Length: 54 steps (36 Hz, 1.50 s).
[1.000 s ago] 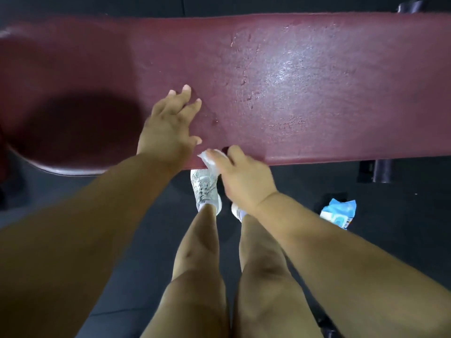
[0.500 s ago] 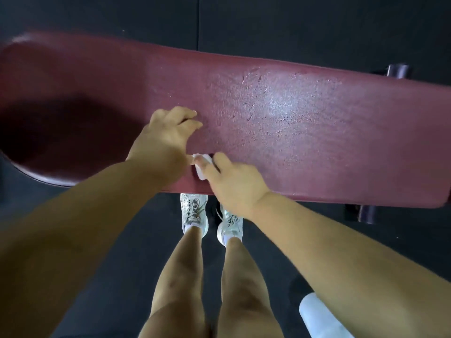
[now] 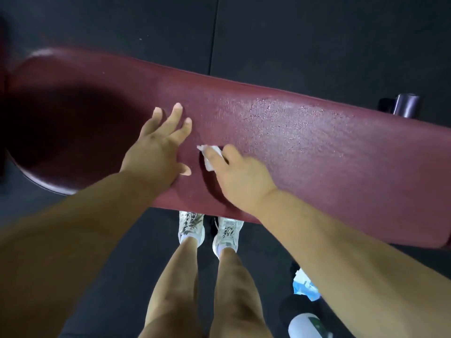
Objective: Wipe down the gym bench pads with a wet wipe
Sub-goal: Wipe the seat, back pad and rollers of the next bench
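**Wipe at mid-pad, dull stretch lies left**

My right hand (image 3: 240, 178) pinches the crumpled wet wipe (image 3: 211, 156) against the maroon bench pad (image 3: 317, 152), about midway along it. My left hand (image 3: 158, 150) lies flat and spread just beside it, holding nothing. The pad's long axis runs across me. Right of the wipe it glistens; left looks dull, so I judge the next stroke goes left.

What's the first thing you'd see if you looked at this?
The big red bench pad stretches across the middle and glistens toward the right. On it, the left hand lies flat with spread fingers. Just to its right, the right hand holds a white wipe against the pad.
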Available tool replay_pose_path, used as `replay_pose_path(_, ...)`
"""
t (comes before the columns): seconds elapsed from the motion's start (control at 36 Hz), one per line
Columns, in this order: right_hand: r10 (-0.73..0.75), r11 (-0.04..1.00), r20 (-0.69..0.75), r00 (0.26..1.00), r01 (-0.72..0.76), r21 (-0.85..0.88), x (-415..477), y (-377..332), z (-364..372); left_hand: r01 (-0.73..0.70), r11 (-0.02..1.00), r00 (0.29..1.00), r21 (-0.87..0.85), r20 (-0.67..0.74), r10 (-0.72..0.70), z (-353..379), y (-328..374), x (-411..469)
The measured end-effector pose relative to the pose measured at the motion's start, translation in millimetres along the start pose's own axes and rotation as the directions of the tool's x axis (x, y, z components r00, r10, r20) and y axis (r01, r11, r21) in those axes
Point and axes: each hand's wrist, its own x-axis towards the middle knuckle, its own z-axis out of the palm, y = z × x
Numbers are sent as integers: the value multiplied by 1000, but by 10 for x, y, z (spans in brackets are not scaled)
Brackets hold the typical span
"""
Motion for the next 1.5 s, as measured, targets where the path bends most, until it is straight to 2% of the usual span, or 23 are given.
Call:
replay_pose_path(0.06, -66, 997, 133, 989, 69, -20, 44, 277, -118, 6, 1000, 1000, 12, 13, -6, 5, 8, 14)
replay_pose_path(0.08, 17, 1000, 141, 990, -16, -5, 65, 474, -153, 7, 1000, 1000, 17, 17, -7, 7, 9, 23)
replay_pose_path(0.14, 294, 952, 0, 956, -293, 86, 114, 895, -299, 3, 999, 1000, 33, 22, -4, 15, 12, 41)
replay_pose_path(0.22, 686, 719, -149, 712, -634, 283, 202, 1275, -466, 27, 999, 999, 37, 35, -29, 26, 14, 61)
replay_pose_path(0.31, 819, 564, -92, 567, -764, 313, 413, 1167, -385, 46, 999, 998, 14, 33, -46, 43, 18, 63)
replay_pose_path(0.33, 808, 580, -97, 581, -757, 302, 492, 1019, -353, 52, 999, 998, 4, 31, -52, 43, 20, 60)
replay_pose_path(0.39, 675, 728, -100, 731, -637, 254, 593, 649, -233, 73, 997, 997, -10, 37, -72, 27, 32, 48)
replay_pose_path(0.47, 278, 943, 56, 959, -283, 175, 554, 192, -148, 81, 997, 996, -13, 43, -80, 6, 52, 28)
replay_pose_path(0.53, -9, 995, 129, 992, -3, 96, 460, 144, -183, 77, 997, 996, -21, 40, -76, 1, 43, 22)
replay_pose_path(0.58, -131, 990, 141, 981, 121, 72, 405, 345, -239, 67, 997, 997, -42, 30, -66, 8, 29, 26)
replay_pose_path(0.67, 164, 982, 77, 983, -170, 80, 427, 773, -344, 52, 997, 999, -51, 8, -52, 37, 9, 34)
replay_pose_path(0.75, 494, 866, -36, 869, -487, 115, 550, 843, -432, 35, 998, 999, -53, -33, -37, 51, -13, 35)
replay_pose_path(0.86, 710, 680, -31, 703, -674, 288, 811, 391, -285, 1, 1000, 1000, -3, 25, -1, 16, -44, 66)
replay_pose_path(0.89, 717, 670, -53, 695, -667, 325, 860, 215, -252, -21, 1000, 1000, 4, 21, 21, 5, -68, 73)
replay_pose_path(0.94, 606, 766, -69, 792, -559, 318, 905, -138, -133, -60, 998, 998, -27, -20, 60, -8, -171, 51)
replay_pose_path(1.03, 187, 964, 16, 982, -186, 192, 851, -590, 15, -14, 992, 994, -124, -107, 0, -44, -438, -79)
replay_pose_path(1.11, -166, 979, 13, 986, 164, 124, 791, -591, 19, 101, 991, 986, -87, -125, -111, -45, -798, -199)
replay_pose_path(1.17, -151, 988, 39, 988, 150, 44, 891, -386, -44, 160, 985, 979, -58, -119, -166, -23, -1022, -255)
replay_pose_path(1.25, 197, 980, -63, 978, -195, 38, 1069, -28, -209, 153, 982, 977, -115, -134, -168, -1, -1145, -311)
replay_pose_path(1.31, 551, 828, -147, 822, -514, 224, 1163, 54, -290, 155, 977, 975, -149, -137, -176, 10, -1126, -322)
replay_pose_path(1.36, 687, 717, -132, 714, -639, 279, 1225, -93, -232, 159, 970, 972, -183, -143, -186, 15, -1102, -315)
replay_pose_path(1.42, 653, 748, -128, 747, -609, 264, 1288, -379, -101, 150, 971, 972, -187, -151, -179, 11, -1104, -303)
replay_pose_path(1.5, 332, 927, -69, 941, -312, 209, 1282, -917, 37, 140, 977, 978, -162, -129, -162, 19, -1143, -292)
